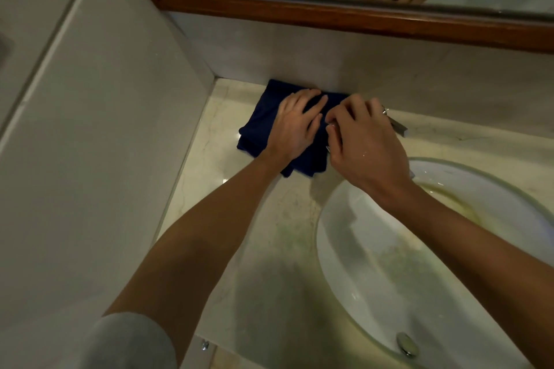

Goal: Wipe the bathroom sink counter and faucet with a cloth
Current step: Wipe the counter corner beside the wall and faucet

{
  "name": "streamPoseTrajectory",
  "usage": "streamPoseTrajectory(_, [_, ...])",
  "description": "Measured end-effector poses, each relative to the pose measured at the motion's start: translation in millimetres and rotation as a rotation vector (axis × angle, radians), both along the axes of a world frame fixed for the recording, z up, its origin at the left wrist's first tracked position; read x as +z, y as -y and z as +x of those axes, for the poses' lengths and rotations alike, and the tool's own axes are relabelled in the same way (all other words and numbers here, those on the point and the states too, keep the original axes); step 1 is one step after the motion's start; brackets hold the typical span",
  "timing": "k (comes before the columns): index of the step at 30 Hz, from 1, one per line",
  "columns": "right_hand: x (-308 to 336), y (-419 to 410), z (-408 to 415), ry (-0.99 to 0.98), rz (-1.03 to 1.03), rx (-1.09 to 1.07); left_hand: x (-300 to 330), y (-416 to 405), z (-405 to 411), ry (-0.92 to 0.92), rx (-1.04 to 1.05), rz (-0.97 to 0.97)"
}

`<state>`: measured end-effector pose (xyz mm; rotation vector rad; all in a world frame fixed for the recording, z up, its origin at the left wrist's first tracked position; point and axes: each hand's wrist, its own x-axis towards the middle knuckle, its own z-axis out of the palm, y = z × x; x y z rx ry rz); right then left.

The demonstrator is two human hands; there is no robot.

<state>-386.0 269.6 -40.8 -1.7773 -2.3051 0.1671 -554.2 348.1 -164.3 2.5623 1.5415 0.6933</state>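
Observation:
A folded dark blue cloth (257, 126) lies on the pale marble counter (263, 219) in the back left corner, against the backsplash. My left hand (295, 126) presses flat on the cloth with straight fingers. My right hand (364, 141) sits just to its right, fingers curled over a chrome faucet (397, 126) whose handle sticks out past the knuckles. Most of the faucet is hidden under that hand. The white oval sink (359, 263) lies in front, with a chrome drain plug (407, 344).
A white tiled wall (105, 144) bounds the counter on the left. A wood-framed mirror (359, 16) runs above the backsplash and reflects a hand. The sink bowl shows yellowish stains at its right side.

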Motion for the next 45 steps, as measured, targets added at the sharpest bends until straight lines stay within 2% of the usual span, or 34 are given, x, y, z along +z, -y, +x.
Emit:
streamPoseTrajectory(4, [-1.0,-2.6,-1.9,0.091,-0.024,0.018,1.3,0.5,3.9,0.010,-0.014,-0.029])
streamPoseTrajectory(8, [-0.6,0.8,2.2,-0.080,0.019,0.017,-1.5,-3.1,-11.6,0.078,0.006,-0.056])
streamPoseTrajectory(11, [0.3,1.3,1.9,-0.149,0.012,0.016,-3.9,-13.5,-55.0,0.090,0.076,-0.059])
streamPoseTrajectory(15, [-2.8,0.6,1.4,-0.061,0.013,0.010,-5.6,-29.7,-123.4,0.070,0.163,-0.045])
streamPoseTrajectory(24, [0.4,1.6,-3.2,-0.125,-0.008,-0.017,-3.1,-7.0,-72.1,-0.026,0.269,-0.033])
streamPoseTrajectory(27, [0.4,1.9,-4.1,-0.089,0.005,-0.015,-4.2,11.4,-41.3,-0.031,0.259,-0.047])
streamPoseTrajectory(33, [2.6,3.1,-3.9,-0.098,0.027,-0.016,-4.2,74.0,-16.0,0.000,0.454,-0.081])
streamPoseTrajectory(45, [11.1,8.8,-3.7,-0.055,0.013,0.007,7.5,267.8,42.8,-0.008,0.435,-0.212])
